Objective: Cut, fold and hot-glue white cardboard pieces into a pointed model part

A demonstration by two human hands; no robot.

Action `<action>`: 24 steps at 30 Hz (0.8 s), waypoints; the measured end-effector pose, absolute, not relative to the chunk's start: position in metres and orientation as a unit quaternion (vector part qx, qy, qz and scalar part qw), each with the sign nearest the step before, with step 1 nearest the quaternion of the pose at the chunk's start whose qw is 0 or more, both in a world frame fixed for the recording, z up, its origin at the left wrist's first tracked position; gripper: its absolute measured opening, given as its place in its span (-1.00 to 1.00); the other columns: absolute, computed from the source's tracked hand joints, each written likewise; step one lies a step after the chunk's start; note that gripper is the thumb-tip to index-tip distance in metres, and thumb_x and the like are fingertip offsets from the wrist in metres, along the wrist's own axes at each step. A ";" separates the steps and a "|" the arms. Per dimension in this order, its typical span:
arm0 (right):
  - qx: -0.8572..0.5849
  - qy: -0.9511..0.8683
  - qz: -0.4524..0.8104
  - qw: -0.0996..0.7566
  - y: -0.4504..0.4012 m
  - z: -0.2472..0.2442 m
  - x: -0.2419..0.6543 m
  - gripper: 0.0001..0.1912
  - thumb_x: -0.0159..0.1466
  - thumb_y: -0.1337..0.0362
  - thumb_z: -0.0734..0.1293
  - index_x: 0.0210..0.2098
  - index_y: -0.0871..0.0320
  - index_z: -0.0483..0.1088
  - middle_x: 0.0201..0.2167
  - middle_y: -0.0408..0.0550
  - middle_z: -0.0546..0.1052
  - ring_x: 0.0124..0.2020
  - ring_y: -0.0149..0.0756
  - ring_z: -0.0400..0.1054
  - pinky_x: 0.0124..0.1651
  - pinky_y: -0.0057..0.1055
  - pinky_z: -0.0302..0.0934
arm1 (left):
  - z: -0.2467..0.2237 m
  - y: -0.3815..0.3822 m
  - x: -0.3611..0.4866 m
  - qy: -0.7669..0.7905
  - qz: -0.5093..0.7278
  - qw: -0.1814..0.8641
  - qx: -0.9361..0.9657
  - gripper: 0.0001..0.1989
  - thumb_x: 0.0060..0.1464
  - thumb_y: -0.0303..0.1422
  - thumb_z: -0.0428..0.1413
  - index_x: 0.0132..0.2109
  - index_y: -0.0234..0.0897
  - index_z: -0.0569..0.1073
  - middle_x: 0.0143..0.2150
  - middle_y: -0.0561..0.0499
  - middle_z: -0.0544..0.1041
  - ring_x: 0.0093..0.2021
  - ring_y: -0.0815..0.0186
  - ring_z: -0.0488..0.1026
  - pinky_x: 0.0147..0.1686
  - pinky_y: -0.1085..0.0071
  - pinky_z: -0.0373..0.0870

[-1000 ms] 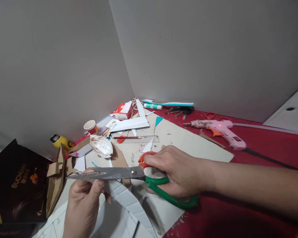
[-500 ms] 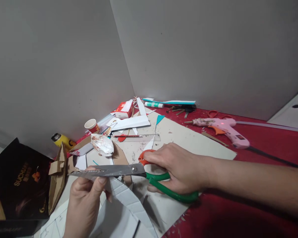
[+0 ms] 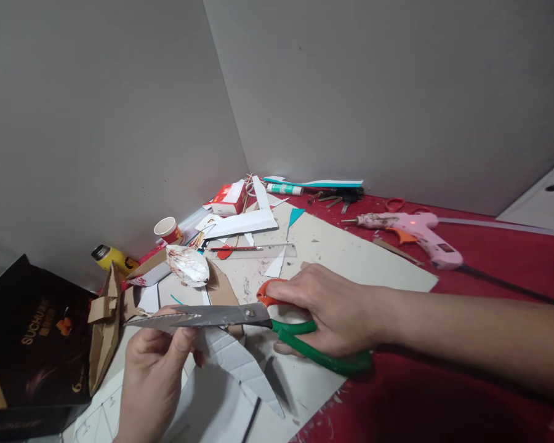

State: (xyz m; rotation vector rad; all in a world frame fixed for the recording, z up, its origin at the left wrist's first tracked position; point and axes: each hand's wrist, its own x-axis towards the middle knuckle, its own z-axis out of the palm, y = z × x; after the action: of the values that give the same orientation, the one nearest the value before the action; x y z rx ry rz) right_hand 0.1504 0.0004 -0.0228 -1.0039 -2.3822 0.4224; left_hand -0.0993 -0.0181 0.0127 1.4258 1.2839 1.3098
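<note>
My right hand grips a pair of scissors with green and orange handles. Their blades point left and lie on the edge of a curved strip of white cardboard. Thumb and fingers of my left hand pinch this cardboard near the blade tips. The strip is creased crosswise and its narrow end hangs down to the right, below the scissors. Part of the cardboard is hidden behind the blades and my left fingers.
A pink glue gun with a lit red spot lies on the red table at right. Behind my hands are a ruler, a paint-stained white leaf shape and a paper cup. A black box stands left, near a yellow bottle.
The hanging end of the cardboard strip has risen slightly, so its tip now shows. Both hands keep nearly the same place, and the whole view has shifted a little.
</note>
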 end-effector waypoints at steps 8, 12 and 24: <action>-0.360 -0.880 0.146 0.273 -0.001 -0.029 0.151 -0.64 0.17 -0.07 0.27 -0.36 0.12 0.31 -0.68 -0.19 0.37 -0.64 -0.35 0.24 -0.50 -0.45 -0.05 | 0.006 -0.017 -0.111 0.464 0.502 0.441 0.582 -0.82 -0.04 -0.28 0.29 -0.42 -0.29 0.51 -0.55 0.06 0.43 -0.59 0.36 0.37 -0.63 0.45 0.39; -0.352 -0.879 0.137 0.291 -0.001 -0.030 0.151 -0.69 0.17 -0.02 0.28 -0.37 0.11 0.30 -0.68 -0.20 0.37 -0.65 -0.36 0.24 -0.52 -0.45 -0.06 | 0.001 -0.016 -0.118 0.440 0.494 0.476 0.580 -0.88 0.03 -0.35 0.25 -0.39 -0.30 0.51 -0.51 0.06 0.44 -0.56 0.38 0.38 -0.61 0.48 0.40; -0.341 -0.883 0.099 0.308 0.001 -0.035 0.153 -0.84 0.15 0.16 0.30 -0.41 0.10 0.26 -0.66 -0.21 0.39 -0.64 -0.36 0.24 -0.53 -0.44 -0.08 | 0.007 -0.017 -0.113 0.426 0.470 0.537 0.556 -0.88 0.10 -0.37 0.21 -0.38 -0.31 0.52 -0.49 0.06 0.45 -0.56 0.43 0.35 -0.62 0.53 0.37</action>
State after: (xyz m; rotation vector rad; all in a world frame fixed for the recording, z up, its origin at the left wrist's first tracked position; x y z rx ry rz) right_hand 0.1532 0.0012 -0.0346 -0.9004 -2.3345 0.2629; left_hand -0.1131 -0.0173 0.0065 1.3235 1.0141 1.1193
